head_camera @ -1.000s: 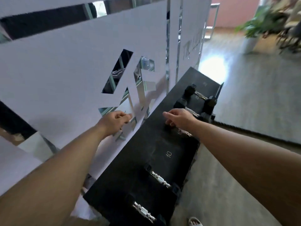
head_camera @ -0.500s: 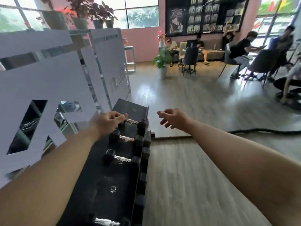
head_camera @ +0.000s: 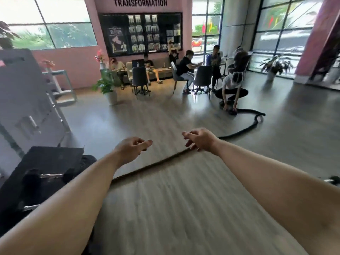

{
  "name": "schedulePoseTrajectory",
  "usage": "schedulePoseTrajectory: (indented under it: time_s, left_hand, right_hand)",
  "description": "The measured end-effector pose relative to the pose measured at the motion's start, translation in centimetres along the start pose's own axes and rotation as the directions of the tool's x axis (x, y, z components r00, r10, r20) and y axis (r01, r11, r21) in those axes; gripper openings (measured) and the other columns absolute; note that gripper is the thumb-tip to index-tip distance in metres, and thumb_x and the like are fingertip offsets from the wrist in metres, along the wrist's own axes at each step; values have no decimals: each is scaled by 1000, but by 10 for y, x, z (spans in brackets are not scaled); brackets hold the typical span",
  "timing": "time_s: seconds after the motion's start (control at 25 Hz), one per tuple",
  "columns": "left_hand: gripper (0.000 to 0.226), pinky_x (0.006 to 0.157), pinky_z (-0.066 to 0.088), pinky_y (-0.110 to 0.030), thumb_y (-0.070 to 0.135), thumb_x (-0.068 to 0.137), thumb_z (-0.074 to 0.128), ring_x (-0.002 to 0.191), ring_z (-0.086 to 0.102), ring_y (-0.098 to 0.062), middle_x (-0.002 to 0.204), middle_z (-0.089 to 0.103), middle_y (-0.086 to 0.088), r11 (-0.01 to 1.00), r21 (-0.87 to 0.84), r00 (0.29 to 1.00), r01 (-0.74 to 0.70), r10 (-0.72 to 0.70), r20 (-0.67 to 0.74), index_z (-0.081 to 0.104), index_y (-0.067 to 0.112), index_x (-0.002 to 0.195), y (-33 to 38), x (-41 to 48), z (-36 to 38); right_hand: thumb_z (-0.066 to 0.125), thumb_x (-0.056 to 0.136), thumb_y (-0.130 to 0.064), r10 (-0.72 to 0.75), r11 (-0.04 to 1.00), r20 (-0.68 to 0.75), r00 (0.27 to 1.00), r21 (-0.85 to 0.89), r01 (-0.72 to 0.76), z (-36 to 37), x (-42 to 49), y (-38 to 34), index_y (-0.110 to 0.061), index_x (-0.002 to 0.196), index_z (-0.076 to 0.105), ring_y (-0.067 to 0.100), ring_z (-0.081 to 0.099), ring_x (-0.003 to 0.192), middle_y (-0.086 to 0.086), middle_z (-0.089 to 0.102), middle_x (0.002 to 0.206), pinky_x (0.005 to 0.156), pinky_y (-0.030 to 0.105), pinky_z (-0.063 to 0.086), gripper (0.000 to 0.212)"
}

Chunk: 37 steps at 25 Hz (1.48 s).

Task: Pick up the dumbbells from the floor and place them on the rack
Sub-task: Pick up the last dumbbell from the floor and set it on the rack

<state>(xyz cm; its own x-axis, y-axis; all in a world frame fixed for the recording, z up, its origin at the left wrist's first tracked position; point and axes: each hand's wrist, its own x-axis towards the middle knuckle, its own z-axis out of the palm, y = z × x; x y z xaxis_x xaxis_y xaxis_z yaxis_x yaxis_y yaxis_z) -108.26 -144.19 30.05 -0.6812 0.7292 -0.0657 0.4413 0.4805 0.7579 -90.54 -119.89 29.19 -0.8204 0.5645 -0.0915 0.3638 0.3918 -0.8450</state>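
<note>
The black dumbbell rack (head_camera: 55, 155) stands at the lower left, partly behind my left forearm. One black dumbbell with a chrome handle (head_camera: 48, 176) lies across it; a second chrome handle shows just below. At the right edge a dark dumbbell end (head_camera: 334, 180) rests on the floor. My left hand (head_camera: 131, 149) hovers over the wooden floor to the right of the rack, fingers loosely curled, holding nothing. My right hand (head_camera: 199, 138) is stretched out above the floor with its fingers apart and nothing in it.
A thick black battle rope (head_camera: 255, 122) snakes across the floor ahead, under my hands. A person crouches at its far end (head_camera: 231, 89). Several people sit on chairs and a sofa at the back. A potted plant (head_camera: 108, 87) and a white partition (head_camera: 27, 100) stand left.
My view has swung right and up, away from the rack toward the open room. Both hands have left the rack and now hang over the floor, holding nothing.
</note>
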Motion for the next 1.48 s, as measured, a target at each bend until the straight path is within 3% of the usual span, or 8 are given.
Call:
schedulePoseTrajectory:
  time_s: [0.12,0.24,0.32,0.44,0.92,1.08,1.28,1.48]
  left_hand:
    - [42,83,53,-34,69,92,60,99,71,-22,106,77,5,995,10,992,-97,96,79,74,30,98,76,62,88]
    - [43,76,53,-32,69,91,61,98,72,-21,105,77,7,985,-1,969,-174,172,176,74,29,101,143,107,165]
    - [49,75,55,-31,73,86,63,98,73,-22,103,79,5,975,-8,942,-221,216,258,75,28,101,190,134,219]
    - [67,90,58,-41,85,66,62,97,74,-25,100,80,0,957,-29,892,-289,280,355,78,28,96,258,171,296]
    - [64,87,57,-35,87,63,58,94,73,-16,98,78,13,883,-97,581,-460,381,719,76,32,90,394,331,551]
    - [75,86,56,-36,88,58,58,98,73,-24,106,79,-2,884,-130,520,-449,377,766,77,26,96,443,385,615]
    - [68,74,51,-33,82,64,61,99,74,-26,112,78,-2,889,-127,437,-441,336,834,75,25,99,483,408,712]
    - [65,69,50,-30,81,67,62,95,74,-22,112,77,0,895,-85,487,-438,316,814,74,25,99,565,440,835]
  right_hand:
    - [59,97,-55,66,998,-128,990,18,-64,-104,2,66,-21,94,70,15,67,59,-1,78,82,49,22,48,36]
    - [58,95,-57,147,989,-223,964,41,-141,-183,-8,123,-21,90,68,17,66,60,0,78,83,54,26,45,38]
    - [58,95,-59,217,976,-289,932,74,-204,-233,-21,163,-20,94,69,16,67,61,-1,78,84,55,26,46,40]
    - [57,97,-57,336,941,-366,868,158,-298,-293,-43,221,-17,101,69,17,65,64,0,77,87,58,28,45,42]
    - [59,99,-47,665,739,-585,465,429,-518,-451,-60,387,-9,105,73,25,66,72,10,79,99,64,32,44,41]
    - [62,96,-52,701,705,-626,342,540,-459,-494,-42,426,-19,96,73,24,68,70,11,80,100,65,33,46,35]
    - [63,96,-50,757,641,-578,305,564,-521,-539,-42,494,-11,105,72,23,66,67,8,78,97,60,31,43,41]
    - [62,95,-53,749,649,-598,285,576,-498,-672,-46,594,-18,102,73,22,68,70,8,79,101,62,31,45,37]
